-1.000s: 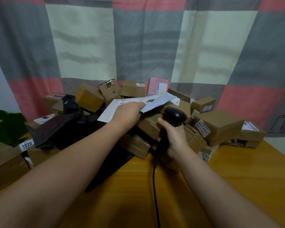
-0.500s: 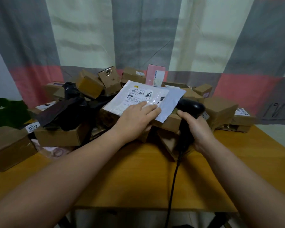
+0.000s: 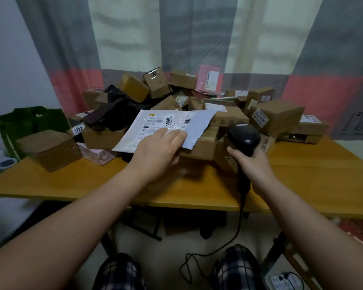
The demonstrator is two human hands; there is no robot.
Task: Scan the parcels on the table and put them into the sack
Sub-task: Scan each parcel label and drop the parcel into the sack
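My left hand holds a flat white mailer by its near edge, label side up, with the tag 1508 showing. The mailer hangs over the front of the parcel pile. My right hand grips a black barcode scanner by its handle, just right of the mailer, head tilted toward it. The scanner's cable drops to the floor. A green sack stands open at the table's left end.
Many brown cardboard boxes and black bags are heaped on the wooden table. One box sits apart at the left front. A pink parcel leans on the curtain behind. My knees show under the table edge.
My left hand has lifted the white mailer off the pile and drawn it toward me, label up. The scanner has shifted right. The view has pulled back and down from the table.
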